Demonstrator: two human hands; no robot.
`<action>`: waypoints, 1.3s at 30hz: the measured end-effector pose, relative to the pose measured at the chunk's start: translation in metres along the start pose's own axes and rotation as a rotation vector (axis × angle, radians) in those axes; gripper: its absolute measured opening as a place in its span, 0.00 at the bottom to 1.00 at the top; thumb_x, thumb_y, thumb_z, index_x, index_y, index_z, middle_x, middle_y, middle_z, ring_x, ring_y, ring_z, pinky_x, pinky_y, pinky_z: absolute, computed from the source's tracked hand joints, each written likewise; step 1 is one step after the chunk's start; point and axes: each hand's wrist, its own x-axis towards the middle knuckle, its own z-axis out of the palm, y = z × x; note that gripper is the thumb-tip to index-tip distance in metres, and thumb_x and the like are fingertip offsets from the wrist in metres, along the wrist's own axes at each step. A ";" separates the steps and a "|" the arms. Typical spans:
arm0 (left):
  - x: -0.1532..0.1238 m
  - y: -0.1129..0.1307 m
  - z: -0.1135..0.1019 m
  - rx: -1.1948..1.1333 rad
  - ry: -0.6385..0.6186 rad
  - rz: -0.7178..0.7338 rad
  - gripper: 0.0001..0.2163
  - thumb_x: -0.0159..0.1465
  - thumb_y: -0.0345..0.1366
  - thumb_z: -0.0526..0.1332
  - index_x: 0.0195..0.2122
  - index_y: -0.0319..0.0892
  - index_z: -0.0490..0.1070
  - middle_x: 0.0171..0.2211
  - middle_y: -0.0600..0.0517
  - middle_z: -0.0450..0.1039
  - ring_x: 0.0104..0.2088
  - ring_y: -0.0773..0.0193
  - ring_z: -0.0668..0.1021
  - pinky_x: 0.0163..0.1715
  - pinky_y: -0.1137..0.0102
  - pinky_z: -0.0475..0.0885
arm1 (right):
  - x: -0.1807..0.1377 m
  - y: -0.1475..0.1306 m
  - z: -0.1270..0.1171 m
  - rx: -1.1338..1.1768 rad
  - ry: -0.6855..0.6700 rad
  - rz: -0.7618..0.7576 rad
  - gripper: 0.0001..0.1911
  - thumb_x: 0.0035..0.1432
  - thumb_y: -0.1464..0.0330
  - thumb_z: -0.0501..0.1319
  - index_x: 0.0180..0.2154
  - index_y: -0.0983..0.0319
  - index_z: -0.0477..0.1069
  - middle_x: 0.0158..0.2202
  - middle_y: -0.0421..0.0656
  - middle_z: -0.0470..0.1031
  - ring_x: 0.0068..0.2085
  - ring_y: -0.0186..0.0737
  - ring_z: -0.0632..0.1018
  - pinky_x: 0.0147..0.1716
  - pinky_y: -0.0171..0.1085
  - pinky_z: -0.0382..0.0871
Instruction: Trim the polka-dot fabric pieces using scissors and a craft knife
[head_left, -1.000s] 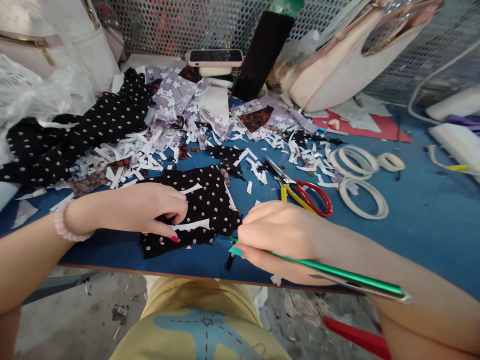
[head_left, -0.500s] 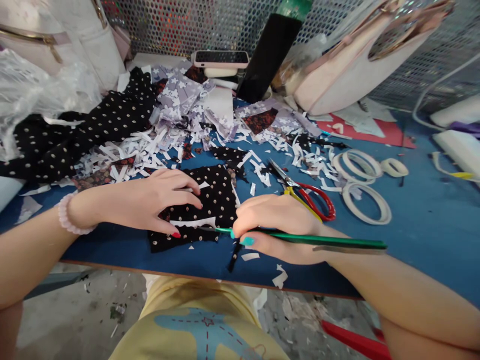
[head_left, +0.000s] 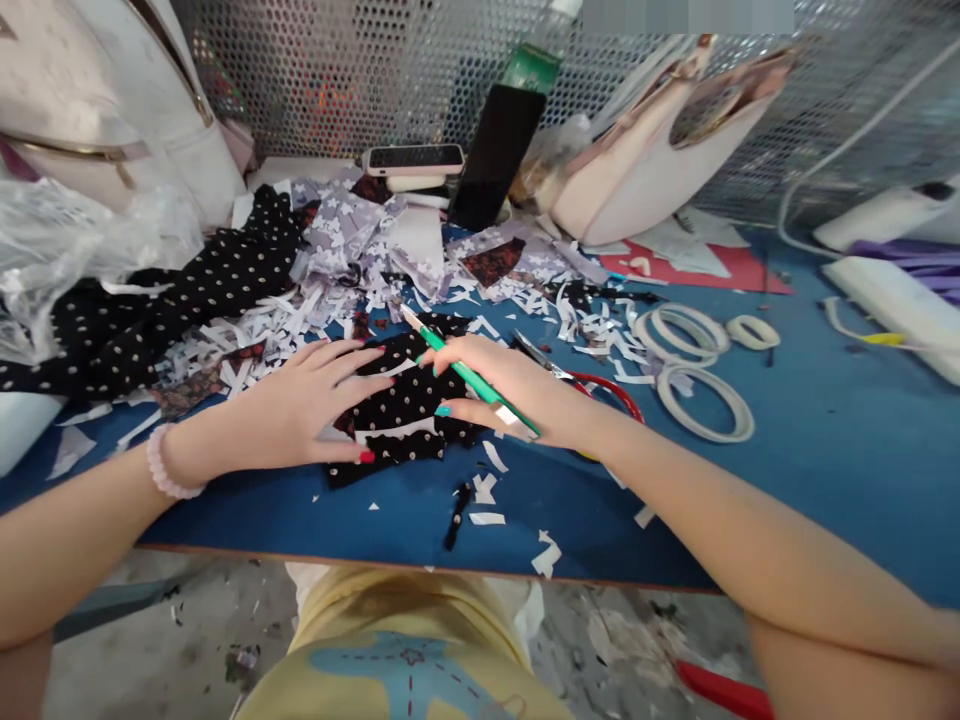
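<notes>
A piece of black fabric (head_left: 401, 400) with pale dots lies on the blue tabletop, with narrow white gaps running across it. Resting on its left part is my left hand (head_left: 315, 400), fingers spread and flat, holding nothing. My right hand (head_left: 499, 385) grips a slim green craft knife (head_left: 472, 378) over the fabric's right side. The knife slants, its metal tip pointing up and left toward the far edge of the cloth. A small dark fabric strip (head_left: 456, 515) lies in front, beside white scraps (head_left: 487, 518).
Behind my right hand are red-handled scissors (head_left: 611, 388). Tape rolls (head_left: 705, 405) sit to the right. White shreds and lilac fabric scraps (head_left: 345, 225) pile at the back, near a phone (head_left: 415, 158), a bottle (head_left: 532, 70) and a pale handbag (head_left: 630, 180). Dotted cloth (head_left: 225, 265) lies left.
My right hand has lifted and swung the knife from lying level near the front strip to slanting up and left. My left fingers have spread wider. The camera view has shifted.
</notes>
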 end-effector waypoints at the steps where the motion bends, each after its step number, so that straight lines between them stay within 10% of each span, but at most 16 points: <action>1: -0.002 0.000 -0.002 -0.001 -0.029 -0.002 0.38 0.62 0.57 0.60 0.68 0.44 0.52 0.69 0.38 0.49 0.68 0.39 0.54 0.65 0.43 0.50 | 0.000 0.005 0.001 -0.008 -0.045 0.013 0.14 0.64 0.61 0.59 0.49 0.59 0.62 0.54 0.52 0.70 0.53 0.47 0.73 0.48 0.45 0.69; 7: -0.003 -0.006 -0.011 -0.061 -0.137 0.113 0.43 0.58 0.57 0.65 0.69 0.46 0.50 0.70 0.38 0.46 0.69 0.36 0.50 0.64 0.40 0.50 | 0.003 0.024 0.007 -0.292 -0.138 -0.066 0.17 0.65 0.62 0.59 0.52 0.62 0.64 0.56 0.57 0.70 0.59 0.51 0.70 0.54 0.51 0.67; 19: 0.001 -0.004 -0.020 -0.021 0.018 0.100 0.14 0.70 0.35 0.55 0.56 0.43 0.67 0.56 0.43 0.69 0.58 0.53 0.69 0.61 0.55 0.62 | -0.002 0.003 -0.006 -0.815 -0.102 -0.241 0.21 0.69 0.65 0.48 0.27 0.63 0.70 0.20 0.43 0.71 0.22 0.37 0.69 0.25 0.37 0.50; 34: 0.007 0.025 0.004 -0.091 0.079 -0.021 0.04 0.70 0.32 0.54 0.38 0.41 0.67 0.40 0.49 0.71 0.40 0.60 0.74 0.41 0.66 0.67 | 0.004 0.012 0.008 -0.647 0.131 -0.302 0.19 0.67 0.68 0.50 0.25 0.62 0.69 0.22 0.41 0.69 0.25 0.34 0.69 0.25 0.35 0.54; 39: 0.009 0.028 0.005 -0.074 0.122 -0.071 0.05 0.69 0.35 0.57 0.42 0.41 0.68 0.33 0.52 0.73 0.31 0.62 0.75 0.34 0.68 0.66 | 0.002 0.008 0.007 -0.226 0.078 -0.179 0.12 0.67 0.69 0.49 0.36 0.62 0.70 0.27 0.41 0.75 0.27 0.34 0.73 0.27 0.34 0.61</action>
